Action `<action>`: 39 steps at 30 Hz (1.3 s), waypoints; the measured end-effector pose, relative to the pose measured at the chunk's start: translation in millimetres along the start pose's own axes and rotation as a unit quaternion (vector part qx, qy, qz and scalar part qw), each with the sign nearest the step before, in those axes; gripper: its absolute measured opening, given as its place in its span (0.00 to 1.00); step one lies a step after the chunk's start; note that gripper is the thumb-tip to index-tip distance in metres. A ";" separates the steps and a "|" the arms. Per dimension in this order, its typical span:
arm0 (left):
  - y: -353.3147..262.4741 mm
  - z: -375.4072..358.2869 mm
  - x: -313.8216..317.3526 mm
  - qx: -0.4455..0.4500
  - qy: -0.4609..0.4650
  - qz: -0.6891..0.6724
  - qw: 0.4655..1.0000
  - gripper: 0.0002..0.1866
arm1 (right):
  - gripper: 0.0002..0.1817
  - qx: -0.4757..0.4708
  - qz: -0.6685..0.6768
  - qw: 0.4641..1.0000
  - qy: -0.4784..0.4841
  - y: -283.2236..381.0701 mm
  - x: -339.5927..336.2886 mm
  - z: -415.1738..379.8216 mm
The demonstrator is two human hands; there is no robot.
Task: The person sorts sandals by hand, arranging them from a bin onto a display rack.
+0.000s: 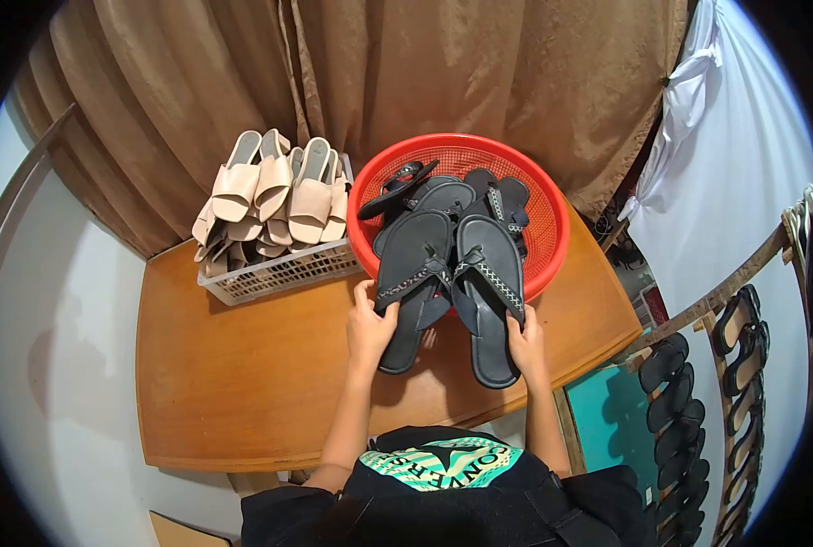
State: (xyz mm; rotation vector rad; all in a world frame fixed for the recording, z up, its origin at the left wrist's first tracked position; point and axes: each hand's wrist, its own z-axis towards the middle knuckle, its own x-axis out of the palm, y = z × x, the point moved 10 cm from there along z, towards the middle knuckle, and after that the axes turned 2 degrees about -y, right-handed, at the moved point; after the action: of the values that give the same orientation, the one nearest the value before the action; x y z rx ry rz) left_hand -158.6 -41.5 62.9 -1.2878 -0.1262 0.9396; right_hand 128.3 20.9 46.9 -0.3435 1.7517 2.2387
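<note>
Two black thong sandals with patterned straps are held side by side over the front rim of a red plastic basket (559,246). My left hand (370,330) grips the outer edge of the left sandal (404,351). The right sandal (493,360) is in my right hand (527,345), with the thumb near its strap. Their toe ends reach over the basket, and their heels point toward me. Several more black sandals (493,191) lie in the basket behind them, partly covered by the held pair.
Left of the basket, a white plastic crate (288,278) is heaped with beige heeled slides (238,190). Both containers stand on a wooden table (242,383). Brown curtains (424,64) hang behind. At the right, racks hold rows of dark sandals (671,397).
</note>
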 end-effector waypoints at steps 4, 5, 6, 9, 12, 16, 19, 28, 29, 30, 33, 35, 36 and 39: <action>9.5 11.2 -1.6 -0.015 -0.001 0.006 1.000 0.11 | 0.10 0.048 -0.017 0.999 0.004 0.3 -1.1 1.5; 17.1 11.1 0.8 -0.054 0.009 -0.055 0.997 0.12 | 0.12 0.056 0.039 0.998 0.006 -13.1 1.3 1.9; 14.6 8.2 -0.2 -0.066 0.010 -0.080 0.994 0.15 | 0.14 0.063 0.094 0.994 0.008 -18.5 3.5 2.1; 29.1 -0.6 5.0 -0.081 -0.044 -0.225 0.970 0.19 | 0.19 0.031 0.162 0.986 -0.009 -19.7 1.6 0.2; 35.1 -12.2 1.0 -0.099 -0.024 -0.199 0.975 0.20 | 0.22 0.060 0.180 0.982 0.007 -42.9 12.7 -3.5; 18.2 -12.8 -12.4 -0.066 -0.082 -0.202 0.974 0.20 | 0.22 0.034 0.227 0.973 -0.029 -36.7 11.9 -7.1; 11.8 -14.9 -31.1 0.001 -0.157 -0.190 0.969 0.17 | 0.21 0.029 0.240 0.969 -0.043 -28.4 7.4 -11.6; 16.5 -42.4 -1.9 -0.079 -0.009 -0.274 0.958 0.10 | 0.18 0.012 0.190 0.977 -0.093 -9.0 -20.4 -53.2; 13.2 -45.9 -2.3 -0.067 -0.007 -0.232 0.970 0.10 | 0.18 0.011 0.193 0.975 -0.107 -10.4 -24.1 -59.0; 13.6 -49.8 2.9 -0.063 0.006 -0.240 0.969 0.10 | 0.18 0.020 0.208 0.970 -0.123 -13.7 -29.0 -67.1; 12.6 -64.3 20.6 -0.065 0.049 -0.283 0.956 0.10 | 0.17 0.051 0.218 0.959 -0.176 -22.9 -47.1 -95.3; 8.5 -73.8 35.5 -0.062 0.082 -0.291 0.951 0.09 | 0.17 0.072 0.198 0.958 -0.195 -35.1 -60.5 -114.0; 5.3 -79.3 43.0 -0.059 0.099 -0.310 0.944 0.09 | 0.17 0.068 0.183 0.955 -0.224 -27.1 -71.2 -123.3; -11.5 -99.4 66.7 -0.045 0.142 -0.329 0.932 0.08 | 0.16 0.090 0.157 0.941 -0.287 -42.4 -98.4 -156.6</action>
State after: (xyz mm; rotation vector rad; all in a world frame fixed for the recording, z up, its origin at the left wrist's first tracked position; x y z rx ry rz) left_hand -53.8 -73.0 13.1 -1.3259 -0.3529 0.1704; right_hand 237.9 -128.5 6.0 0.6110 1.7341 2.0472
